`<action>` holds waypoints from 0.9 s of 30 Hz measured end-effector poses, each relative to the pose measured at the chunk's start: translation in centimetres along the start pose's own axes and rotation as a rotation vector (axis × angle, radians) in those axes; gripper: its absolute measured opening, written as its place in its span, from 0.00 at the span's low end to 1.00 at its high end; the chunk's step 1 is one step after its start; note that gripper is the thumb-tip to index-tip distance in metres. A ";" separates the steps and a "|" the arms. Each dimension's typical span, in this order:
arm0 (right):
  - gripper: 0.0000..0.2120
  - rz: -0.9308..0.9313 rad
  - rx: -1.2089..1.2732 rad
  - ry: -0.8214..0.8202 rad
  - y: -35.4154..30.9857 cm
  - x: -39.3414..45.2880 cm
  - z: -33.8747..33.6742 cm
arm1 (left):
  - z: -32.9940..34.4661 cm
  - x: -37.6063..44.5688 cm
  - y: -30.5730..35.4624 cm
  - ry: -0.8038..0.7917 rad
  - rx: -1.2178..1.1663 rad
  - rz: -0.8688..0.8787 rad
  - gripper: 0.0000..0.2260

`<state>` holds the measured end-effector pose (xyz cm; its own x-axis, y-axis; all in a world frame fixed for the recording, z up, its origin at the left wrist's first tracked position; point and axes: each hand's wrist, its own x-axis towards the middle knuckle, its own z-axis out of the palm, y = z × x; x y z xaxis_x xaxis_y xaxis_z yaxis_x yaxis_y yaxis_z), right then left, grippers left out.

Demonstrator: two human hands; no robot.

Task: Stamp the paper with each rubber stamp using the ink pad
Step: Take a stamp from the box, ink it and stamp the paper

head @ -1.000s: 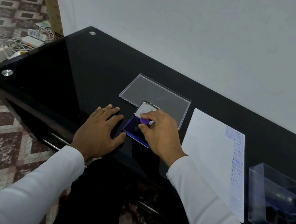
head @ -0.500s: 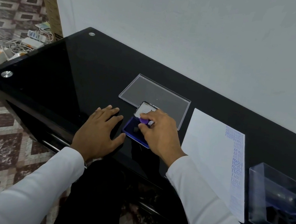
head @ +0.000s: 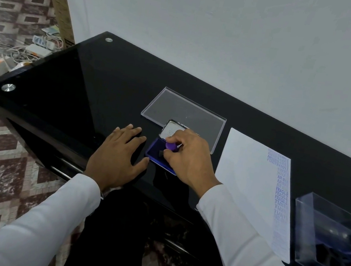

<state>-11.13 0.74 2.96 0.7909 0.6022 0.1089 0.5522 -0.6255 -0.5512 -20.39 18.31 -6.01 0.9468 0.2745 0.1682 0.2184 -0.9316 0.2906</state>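
At the centre of the frame a blue ink pad was seen lying open on the black glass table, its hinged lid raised toward the wall. A rubber stamp with a purple knob was pinched between the curled fingers and thumb of the right hand and was held down on the pad. The left hand was laid flat on the table just left of the pad, fingers spread and straight, the thumb near the pad's left edge. To the right of centre a white sheet of paper was laid, with a column of blue stamped words along its right margin. A clear plastic lid was placed behind the pad, and a clear plastic box holding dark stamps was set at the lower right edge of the frame.
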 end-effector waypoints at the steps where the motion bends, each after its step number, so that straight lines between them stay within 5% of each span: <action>1: 0.14 -0.002 0.001 0.006 0.0 0.0 0.1 | 0.0 0.0 0.0 0.000 -0.001 -0.001 0.33; 27: 0.13 0.014 0.026 -0.001 0.2 -0.1 0.2 | 0.3 0.2 -0.2 -0.016 0.005 -0.011 0.33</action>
<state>-11.14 0.65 2.71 0.7981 0.5941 0.1000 0.5340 -0.6208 -0.5740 -20.18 18.48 -6.28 0.9480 0.2808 0.1499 0.2299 -0.9298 0.2874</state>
